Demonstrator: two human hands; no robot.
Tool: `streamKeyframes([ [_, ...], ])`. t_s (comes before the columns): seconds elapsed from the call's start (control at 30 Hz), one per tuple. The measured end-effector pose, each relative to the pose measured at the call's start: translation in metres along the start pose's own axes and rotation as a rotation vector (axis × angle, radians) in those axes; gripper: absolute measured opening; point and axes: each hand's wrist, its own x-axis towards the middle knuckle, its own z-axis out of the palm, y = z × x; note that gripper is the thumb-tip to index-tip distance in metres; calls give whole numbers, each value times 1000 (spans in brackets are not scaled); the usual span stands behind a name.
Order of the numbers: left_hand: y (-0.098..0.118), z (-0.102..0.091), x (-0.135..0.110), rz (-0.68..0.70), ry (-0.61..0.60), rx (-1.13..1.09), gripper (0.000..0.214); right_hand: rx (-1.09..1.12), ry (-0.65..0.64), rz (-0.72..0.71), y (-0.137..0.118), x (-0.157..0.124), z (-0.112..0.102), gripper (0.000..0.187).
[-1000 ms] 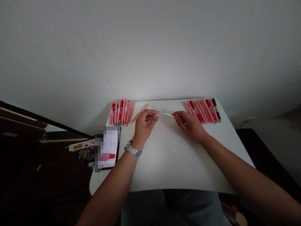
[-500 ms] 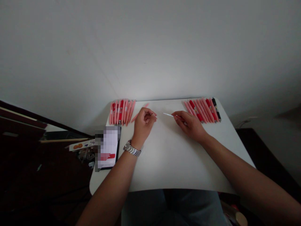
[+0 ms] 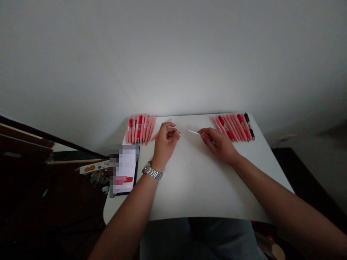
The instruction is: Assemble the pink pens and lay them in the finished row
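Observation:
My right hand [image 3: 215, 141] pinches a thin white pen refill [image 3: 193, 131] between thumb and fingers; its free end points left. Opposite it, my left hand [image 3: 166, 139] is raised over the table with thumb and fingertips together and the index finger lifted off a little. Whatever sits in those left fingertips is too small to name. Behind the left hand lies a single pink pen [image 3: 155, 136], partly hidden by it. A gap separates the refill's tip from the left fingers.
Rows of pink, red and dark pens lie at the back left [image 3: 139, 128] and back right [image 3: 234, 126] of the white table [image 3: 200, 187]. A tablet or phone [image 3: 126, 169], partly blurred out, rests on the left edge. A wall [image 3: 173, 65] stands behind the table.
The index finger of my left hand has lifted and straightened slightly. My right hand and the refill have hardly moved.

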Motion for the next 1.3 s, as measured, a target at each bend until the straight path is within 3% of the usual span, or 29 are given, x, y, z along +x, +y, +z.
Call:
streamKeyframes([
  [0.67, 1, -2, 1, 11, 19, 123, 21, -6, -10, 6, -1, 0, -1, 24],
  [0.93, 6, -10, 1, 148, 92, 449, 16, 1, -9, 6, -1, 0, -1, 25],
  [1.3, 3, -19, 0, 97, 96, 666, 18, 1, -8, 0, 0, 0, 0, 24],
])
